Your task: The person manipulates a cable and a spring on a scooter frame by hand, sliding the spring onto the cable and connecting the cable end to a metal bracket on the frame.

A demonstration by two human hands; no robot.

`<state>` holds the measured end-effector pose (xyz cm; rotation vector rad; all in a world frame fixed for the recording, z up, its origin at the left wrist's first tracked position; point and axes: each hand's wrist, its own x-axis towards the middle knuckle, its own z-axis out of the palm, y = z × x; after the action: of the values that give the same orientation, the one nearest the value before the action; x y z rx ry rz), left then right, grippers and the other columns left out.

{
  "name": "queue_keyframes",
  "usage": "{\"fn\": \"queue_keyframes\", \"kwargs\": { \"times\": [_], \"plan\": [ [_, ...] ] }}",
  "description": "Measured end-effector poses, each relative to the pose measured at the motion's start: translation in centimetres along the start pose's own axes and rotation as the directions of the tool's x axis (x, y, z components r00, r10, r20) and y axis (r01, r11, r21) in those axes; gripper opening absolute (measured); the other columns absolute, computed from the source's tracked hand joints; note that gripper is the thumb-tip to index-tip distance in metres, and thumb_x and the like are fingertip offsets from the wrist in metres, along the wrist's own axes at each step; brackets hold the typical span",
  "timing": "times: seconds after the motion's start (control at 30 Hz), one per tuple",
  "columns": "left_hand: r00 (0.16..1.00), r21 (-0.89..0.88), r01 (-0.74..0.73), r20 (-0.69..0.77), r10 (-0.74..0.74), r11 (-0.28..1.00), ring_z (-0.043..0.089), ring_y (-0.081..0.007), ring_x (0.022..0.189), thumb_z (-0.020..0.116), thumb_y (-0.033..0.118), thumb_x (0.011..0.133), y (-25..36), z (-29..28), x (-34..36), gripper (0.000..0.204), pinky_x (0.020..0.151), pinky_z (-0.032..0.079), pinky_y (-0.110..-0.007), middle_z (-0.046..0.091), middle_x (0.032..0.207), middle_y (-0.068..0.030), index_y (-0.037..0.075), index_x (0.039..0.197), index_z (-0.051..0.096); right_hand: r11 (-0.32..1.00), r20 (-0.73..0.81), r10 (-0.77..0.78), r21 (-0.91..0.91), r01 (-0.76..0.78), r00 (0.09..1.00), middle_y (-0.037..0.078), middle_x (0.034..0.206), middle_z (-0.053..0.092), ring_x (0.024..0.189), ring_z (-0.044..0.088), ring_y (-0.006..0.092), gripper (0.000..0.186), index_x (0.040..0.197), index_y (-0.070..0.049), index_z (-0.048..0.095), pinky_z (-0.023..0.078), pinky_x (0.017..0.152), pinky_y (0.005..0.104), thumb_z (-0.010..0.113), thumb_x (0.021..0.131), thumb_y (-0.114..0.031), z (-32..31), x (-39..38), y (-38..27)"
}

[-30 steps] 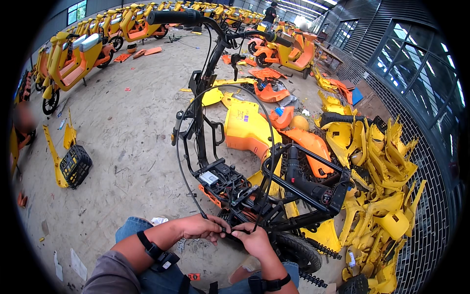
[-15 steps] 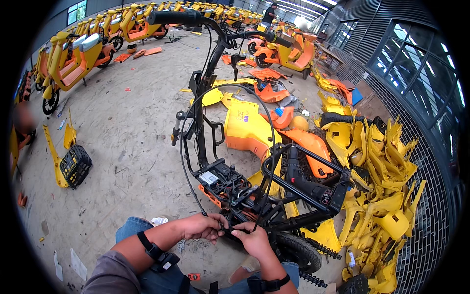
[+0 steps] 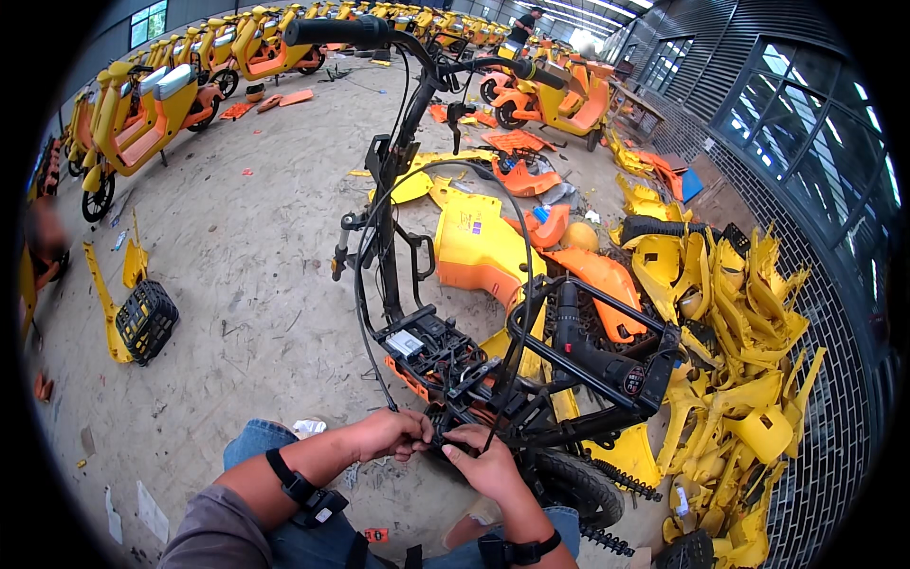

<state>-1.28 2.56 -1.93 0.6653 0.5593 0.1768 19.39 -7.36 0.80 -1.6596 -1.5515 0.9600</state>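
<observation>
My left hand (image 3: pixel 398 434) and my right hand (image 3: pixel 479 460) pinch a small black piece (image 3: pixel 438 439) on the black cables, just above the rear wheel (image 3: pixel 578 484). The black cables (image 3: pixel 362 322) loop from the handlebar (image 3: pixel 336 32) down to my fingers. The stripped black scooter frame (image 3: pixel 384 237) stands before me, with an exposed electronics tray (image 3: pixel 417 346) holding a silver box near my hands. A black power drill (image 3: pixel 597 360) lies within the tubular rear rack (image 3: pixel 611 303). What exactly the small piece is cannot be made out.
Yellow panels (image 3: pixel 730 379) are heaped at right beside a brick wall (image 3: pixel 815 436). An orange panel (image 3: pixel 607 284) lies behind the frame. Yellow scooters (image 3: pixel 142 123) line the back, where a person (image 3: pixel 521 30) stands. A black basket (image 3: pixel 147 318) lies at left.
My left hand has risen slightly and my right hand's fingers have shifted up and left around the small black piece. The person at the back has bent forward a little.
</observation>
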Motion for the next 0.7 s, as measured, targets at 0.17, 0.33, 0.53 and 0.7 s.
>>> {"fn": "queue_keyframes", "kwargs": {
  "times": [0.17,0.33,0.53,0.7],
  "plan": [
    [0.999,0.088,-0.032,0.011,0.031,0.996,0.040,-0.0097,0.054,0.047,0.009,0.086,0.5,0.6,-0.2,0.012,0.052,0.034,-0.026,0.053,0.072,-0.0028,0.004,0.088,0.057,0.999,-0.003,-0.002,-0.042,0.002,1.000,0.014,0.131,0.056,0.100,0.064,0.0258,0.033,0.117,-0.011,0.070,0.051,0.082,0.0323,0.063,0.085,-0.013,1.4,-0.3,0.6],
    [0.988,0.196,-0.058,-0.132,0.085,0.979,0.042,-0.0095,0.053,0.046,0.009,0.085,0.2,0.2,-0.3,0.015,0.050,0.035,-0.026,0.053,0.069,-0.0024,0.003,0.083,0.059,0.999,-0.048,0.021,0.026,-0.020,0.999,0.017,0.133,0.055,0.109,0.062,0.0280,0.037,0.120,-0.011,0.068,0.050,0.086,0.0325,0.060,0.084,-0.010,1.1,-0.4,-1.5],
    [0.995,0.288,-0.088,-0.014,0.096,0.954,0.042,-0.0104,0.052,0.046,0.009,0.083,0.3,0.6,-0.3,0.016,0.051,0.037,-0.026,0.053,0.072,-0.0038,0.001,0.086,0.060,0.999,-0.015,-0.007,-0.044,0.006,1.000,0.019,0.137,0.052,0.121,0.056,0.0339,0.046,0.126,-0.011,0.064,0.049,0.091,0.0335,0.057,0.081,-0.009,2.6,-1.0,-0.3],
    [0.983,0.180,-0.057,-0.160,0.086,0.982,0.042,-0.0112,0.052,0.047,0.009,0.082,0.2,-0.1,0.0,0.015,0.051,0.038,-0.026,0.054,0.073,-0.0041,0.001,0.085,0.059,0.996,-0.039,0.082,0.036,-0.080,0.996,0.021,0.138,0.050,0.120,0.056,0.0348,0.046,0.127,-0.011,0.063,0.048,0.094,0.0352,0.056,0.082,-0.011,1.9,-0.9,-1.7]
  ]
}}
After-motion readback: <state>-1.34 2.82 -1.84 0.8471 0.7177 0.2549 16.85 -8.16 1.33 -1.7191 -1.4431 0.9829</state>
